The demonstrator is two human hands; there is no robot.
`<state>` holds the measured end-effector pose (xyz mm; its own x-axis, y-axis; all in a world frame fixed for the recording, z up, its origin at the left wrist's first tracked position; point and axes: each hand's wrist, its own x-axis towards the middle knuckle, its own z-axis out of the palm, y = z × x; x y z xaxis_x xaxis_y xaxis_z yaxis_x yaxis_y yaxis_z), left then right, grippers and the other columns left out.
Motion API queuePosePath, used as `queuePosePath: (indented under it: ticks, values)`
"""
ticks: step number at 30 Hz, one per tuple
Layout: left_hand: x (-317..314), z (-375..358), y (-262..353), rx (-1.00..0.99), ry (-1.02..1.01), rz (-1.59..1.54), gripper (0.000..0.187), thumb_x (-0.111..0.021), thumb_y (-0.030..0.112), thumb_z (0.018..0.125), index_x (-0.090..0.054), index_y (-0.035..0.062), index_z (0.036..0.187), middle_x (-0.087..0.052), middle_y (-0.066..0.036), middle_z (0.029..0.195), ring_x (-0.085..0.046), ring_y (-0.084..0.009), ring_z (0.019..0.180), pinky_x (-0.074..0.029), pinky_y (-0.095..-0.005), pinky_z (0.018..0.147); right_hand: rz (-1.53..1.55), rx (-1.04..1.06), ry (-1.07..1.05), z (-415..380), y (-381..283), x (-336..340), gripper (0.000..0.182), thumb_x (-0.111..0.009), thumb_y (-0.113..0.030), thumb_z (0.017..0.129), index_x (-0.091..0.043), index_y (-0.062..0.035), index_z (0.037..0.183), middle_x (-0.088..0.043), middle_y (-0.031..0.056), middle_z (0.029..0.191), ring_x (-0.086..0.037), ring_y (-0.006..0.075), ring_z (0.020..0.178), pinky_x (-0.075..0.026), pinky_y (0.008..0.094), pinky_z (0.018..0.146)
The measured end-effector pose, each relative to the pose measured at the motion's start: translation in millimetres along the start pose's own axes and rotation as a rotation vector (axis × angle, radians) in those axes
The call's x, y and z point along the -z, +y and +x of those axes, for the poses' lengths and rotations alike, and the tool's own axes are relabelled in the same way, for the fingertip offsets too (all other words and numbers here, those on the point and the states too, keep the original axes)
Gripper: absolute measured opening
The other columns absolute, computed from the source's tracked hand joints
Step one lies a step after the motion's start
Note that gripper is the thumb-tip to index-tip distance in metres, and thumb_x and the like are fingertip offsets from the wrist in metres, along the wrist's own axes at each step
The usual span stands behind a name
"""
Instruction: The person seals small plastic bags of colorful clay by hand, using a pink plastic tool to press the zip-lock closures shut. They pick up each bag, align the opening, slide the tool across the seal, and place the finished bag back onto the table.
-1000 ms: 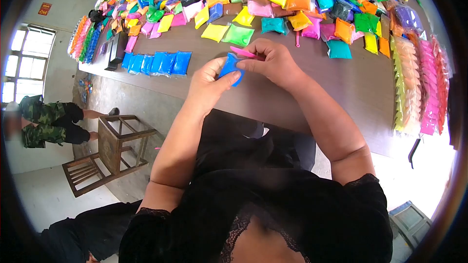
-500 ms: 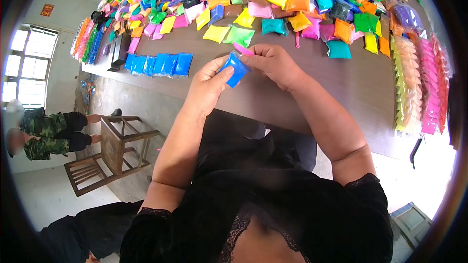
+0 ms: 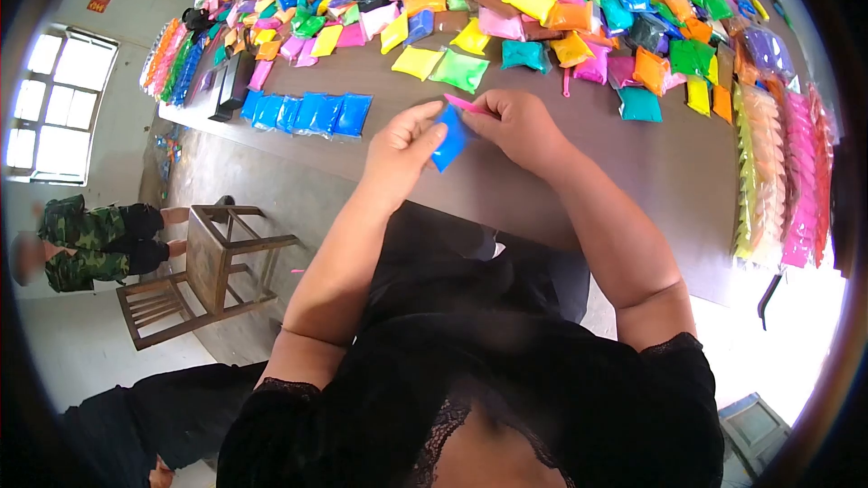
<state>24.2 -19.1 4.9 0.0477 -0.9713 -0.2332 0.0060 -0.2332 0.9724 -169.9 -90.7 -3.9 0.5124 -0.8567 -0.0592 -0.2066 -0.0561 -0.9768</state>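
Note:
My left hand point(image 3: 398, 152) is closed, its thumb and fingers pinching a small, glossy blue packet point(image 3: 448, 141) over the table's near edge. The packet is slightly blurred and hangs at a slant. Just right of it, my right hand point(image 3: 524, 129) pinches a thin, flat pink plastic piece point(image 3: 464, 105), whose tip reaches over the packet's upper end. The right fingertips are close to the packet's upper right side, and most of the pink piece's rear is hidden in them. To the left of my hands lies a row of similar blue packets point(image 3: 318, 114).
A heap of many-coloured packets point(image 3: 529, 2) covers the far side of the brown table point(image 3: 624, 181). Strips of packets point(image 3: 768, 172) hang at the right edge, more point(image 3: 167, 59) at far left. A wooden chair point(image 3: 210, 258) and a person in camouflage point(image 3: 86, 239) are at left.
The blue packet has swung to a steeper slant, and the pink piece now lies flatter across its top. My view has shifted slightly, moving the table things to the right and down.

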Motion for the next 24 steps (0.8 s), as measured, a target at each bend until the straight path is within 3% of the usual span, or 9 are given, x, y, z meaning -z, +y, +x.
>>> queuePosePath:
  ticks: [2, 3, 4, 6, 7, 8, 10, 15, 24]
  values:
    - [-6, -2, -3, -0.141, 0.111, 0.512, 0.035, -0.069, 0.018, 0.089, -0.063, 0.0038, 0.120, -0.069, -0.006, 0.092, -0.064, -0.0151, 0.077, -0.050, -0.0281, 0.067, -0.411, 0.148, 0.066, -3, 0, -2, 0.020, -0.067, -0.024, 0.088, -0.068, -0.0042, 0.092, -0.063, 0.0065, 0.077, -0.062, 0.0224, 0.073, -0.049, 0.0349, 0.067]
    - [-9, -1, -7, -0.228, 0.138, 0.494, 0.034, -0.073, 0.017, 0.083, -0.064, 0.0037, 0.113, -0.067, -0.010, 0.094, -0.065, -0.0243, 0.080, -0.051, -0.0337, 0.072, -0.412, 0.162, 0.061, -4, -2, -3, 0.020, -0.067, -0.024, 0.088, -0.068, -0.0042, 0.092, -0.063, 0.0065, 0.077, -0.062, 0.0224, 0.073, -0.049, 0.0349, 0.067]
    - [-9, 0, -10, -0.233, 0.150, 0.495, 0.034, -0.073, 0.017, 0.083, -0.064, 0.0037, 0.113, -0.067, -0.010, 0.094, -0.065, -0.0243, 0.080, -0.051, -0.0337, 0.072, -0.527, 0.162, 0.070, -6, -3, -4, 0.018, -0.066, -0.024, 0.087, -0.068, -0.0061, 0.091, -0.064, 0.0087, 0.082, -0.063, 0.0267, 0.077, -0.050, 0.0376, 0.068]
    - [-11, -2, -10, -0.655, 0.352, 1.003, 0.031, -0.074, 0.012, 0.082, -0.066, 0.0059, 0.111, -0.064, -0.012, 0.104, -0.062, -0.0244, 0.091, -0.050, -0.0363, 0.078, -0.644, 0.170, 0.075, -7, -4, -5, 0.017, -0.065, -0.025, 0.086, -0.069, -0.0081, 0.089, -0.064, 0.0109, 0.087, -0.064, 0.0309, 0.082, -0.050, 0.0402, 0.070]
    - [-15, -5, -5, -0.744, 0.381, 1.003, 0.032, -0.073, 0.008, 0.077, -0.066, 0.0051, 0.108, -0.061, -0.015, 0.107, -0.060, -0.0325, 0.095, -0.049, -0.0404, 0.083, -0.671, 0.142, 0.069, -6, -3, -4, 0.017, -0.064, -0.026, 0.087, -0.069, -0.0098, 0.090, -0.065, 0.0100, 0.089, -0.065, 0.0311, 0.084, -0.051, 0.0413, 0.072]
    - [-14, -6, -5, -0.746, 0.390, 1.005, 0.032, -0.073, 0.008, 0.077, -0.066, 0.0051, 0.108, -0.061, -0.015, 0.107, -0.060, -0.0325, 0.095, -0.049, -0.0404, 0.083, -0.698, 0.115, 0.064, -5, -3, -4, 0.017, -0.063, -0.027, 0.087, -0.070, -0.0116, 0.090, -0.065, 0.0092, 0.092, -0.065, 0.0312, 0.086, -0.052, 0.0424, 0.074]
    - [-13, -7, -8, -0.927, 0.147, 1.087, 0.029, -0.071, 0.006, 0.078, -0.065, 0.0022, 0.107, -0.061, -0.014, 0.109, -0.060, -0.0327, 0.097, -0.048, -0.0419, 0.085, -0.700, 0.135, 0.076, -6, -1, -4, 0.017, -0.063, -0.027, 0.087, -0.069, -0.0116, 0.090, -0.065, 0.0087, 0.092, -0.065, 0.0311, 0.086, -0.052, 0.0422, 0.074]
    - [-29, -19, -19, -0.772, 0.015, 1.231, 0.050, -0.066, 0.015, 0.086, -0.050, -0.0046, 0.129, -0.045, -0.021, 0.137, -0.044, -0.0370, 0.129, -0.037, -0.0450, 0.109, -0.661, 0.148, 0.144, -6, 1, -2, 0.017, -0.063, -0.027, 0.088, -0.068, -0.0113, 0.092, -0.065, 0.0079, 0.092, -0.065, 0.0310, 0.086, -0.052, 0.0416, 0.074]
    - [-28, -24, -20, -0.685, -0.031, 1.264, 0.054, -0.065, 0.022, 0.088, -0.049, -0.0060, 0.132, -0.037, -0.021, 0.145, -0.036, -0.0363, 0.136, -0.033, -0.0458, 0.113, -0.592, 0.185, 0.191, -4, 1, -1, 0.020, -0.060, -0.028, 0.092, -0.068, -0.0099, 0.096, -0.065, 0.0086, 0.092, -0.064, 0.0313, 0.086, -0.051, 0.0420, 0.072]
